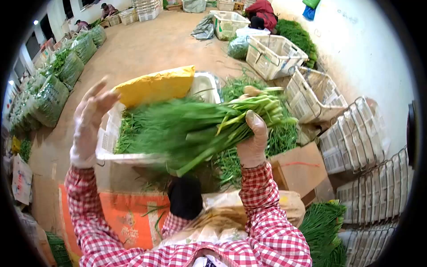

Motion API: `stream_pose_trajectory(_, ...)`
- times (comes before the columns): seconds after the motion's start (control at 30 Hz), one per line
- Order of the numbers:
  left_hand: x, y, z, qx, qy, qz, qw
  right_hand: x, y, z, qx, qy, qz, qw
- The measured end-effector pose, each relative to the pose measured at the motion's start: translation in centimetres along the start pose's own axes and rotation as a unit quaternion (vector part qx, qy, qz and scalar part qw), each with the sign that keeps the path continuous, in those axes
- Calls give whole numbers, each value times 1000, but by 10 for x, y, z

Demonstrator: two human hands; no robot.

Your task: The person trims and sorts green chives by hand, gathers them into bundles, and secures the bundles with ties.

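Note:
My right hand [254, 140] is closed around the pale stem ends of a bunch of garlic chives [191, 120], thumb on top. The long green leaves point left, smeared by motion, above a white plastic crate [106, 141] with more greens inside. My left hand [94, 115] is raised beside the crate's left side, fingers apart and somewhat blurred, holding nothing. Both hands look covered by thin pale gloves. A yellow sack [155, 86] lies over the crate's far side. Loose greens [284, 135] are heaped on the floor to the crate's right, under and behind my right hand.
A cardboard box [300, 167] stands right of my knee, with chives [322, 231] below it. White crates [316, 95] line the right wall. Bagged greens [49, 100] line the left side. A person in red [263, 13] crouches at the back. An orange sheet [129, 213] lies underneath me.

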State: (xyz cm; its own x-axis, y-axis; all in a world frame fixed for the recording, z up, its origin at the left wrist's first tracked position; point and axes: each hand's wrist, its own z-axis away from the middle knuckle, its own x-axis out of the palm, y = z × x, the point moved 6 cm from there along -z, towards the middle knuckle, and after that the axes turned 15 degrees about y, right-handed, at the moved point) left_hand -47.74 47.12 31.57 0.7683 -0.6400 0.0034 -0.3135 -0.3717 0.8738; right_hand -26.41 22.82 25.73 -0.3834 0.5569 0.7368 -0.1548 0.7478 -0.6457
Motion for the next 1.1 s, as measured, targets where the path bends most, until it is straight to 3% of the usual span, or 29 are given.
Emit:
stream_pose_trajectory(0.03,21,4,0,8,-62,18,998,2,5,16,77,-58,-86,992)
stream_pose_trajectory(0.1,76,-7,17,55,-256,24,965,-4,28,46,221,-66,-220,948)
stream_pose_trajectory(0.13,96,-39,43,-53,-317,-51,946,0,32,67,274,-69,-312,907)
stream_pose_trajectory(0.17,113,-56,79,-156,-339,5,928,-2,30,78,281,-88,-330,897)
stream_pose_trajectory(0.2,129,-71,117,-261,-347,54,899,-12,29,83,259,-80,-313,911)
stream_pose_trajectory(0.27,131,-72,181,-360,-305,224,853,-32,26,91,214,-80,-265,937)
stream_pose_trajectory(0.4,121,-79,252,-561,-252,169,771,-76,31,114,238,-95,-44,966)
stream_pose_trajectory(0.43,121,-63,249,-609,-184,161,755,-103,44,123,266,13,45,963)
stream_pose_trajectory(0.5,108,-65,239,-540,-272,2,797,-109,49,146,445,56,-33,893)
stream_pose_trajectory(0.53,101,-61,237,-487,-269,-60,829,-129,67,159,526,57,-118,840)
stream_pose_trajectory(0.57,95,-54,239,-446,-252,-84,855,-132,71,170,602,92,-363,705)
stream_pose_trajectory(0.63,81,-45,260,-496,-185,-80,845,-124,58,193,598,-14,-174,782)
stream_pose_trajectory(0.73,69,-38,302,-548,-94,-28,830,-124,65,213,568,-26,37,822)
stream_pose_trajectory(0.8,73,-38,331,-597,-2,35,801,-133,68,218,494,-75,264,825)
stream_pose_trajectory(0.83,71,-47,345,-609,33,63,790,-128,65,216,405,-112,351,837)
stream_pose_trajectory(0.9,64,-61,359,-609,37,66,790,-126,63,215,236,-157,487,826)
stream_pose_trajectory(0.93,64,-62,361,-609,30,108,786,-128,63,214,240,-157,491,823)
stream_pose_trajectory(1.0,56,-71,375,-638,15,147,756,-135,65,210,269,-204,599,726)
stream_pose_trajectory(1.1,51,-86,394,-665,36,215,714,-133,52,194,228,-290,626,687)
